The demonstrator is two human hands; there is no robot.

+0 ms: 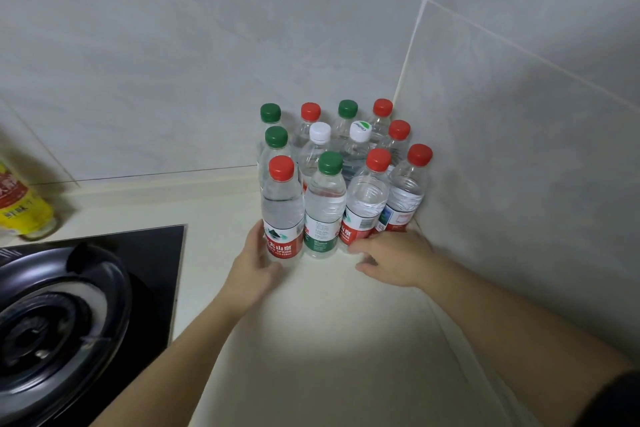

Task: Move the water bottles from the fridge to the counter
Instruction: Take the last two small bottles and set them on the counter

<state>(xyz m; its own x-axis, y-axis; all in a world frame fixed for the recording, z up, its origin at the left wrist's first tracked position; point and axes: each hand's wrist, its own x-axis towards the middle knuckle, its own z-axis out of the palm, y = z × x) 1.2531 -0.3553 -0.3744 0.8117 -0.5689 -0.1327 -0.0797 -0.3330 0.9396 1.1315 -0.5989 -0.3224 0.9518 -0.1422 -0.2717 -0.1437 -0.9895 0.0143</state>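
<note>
Several clear water bottles with red, green and white caps stand upright in a tight cluster in the corner of the cream counter (311,322). My left hand (254,260) curls round the base of the front-left bottle (282,215), which has a red cap and a red label. A green-capped bottle (323,211) stands just right of it. My right hand (391,258) lies low on the counter with loosely curled fingers. Its fingertips are at the foot of the red-capped bottle (365,204) in the front row, and it holds nothing.
A black gas hob (152,253) with a round burner (52,322) fills the left side. A yellow-labelled bottle (20,204) stands behind it by the wall. Grey tiled walls (519,114) close in the corner at the back and right.
</note>
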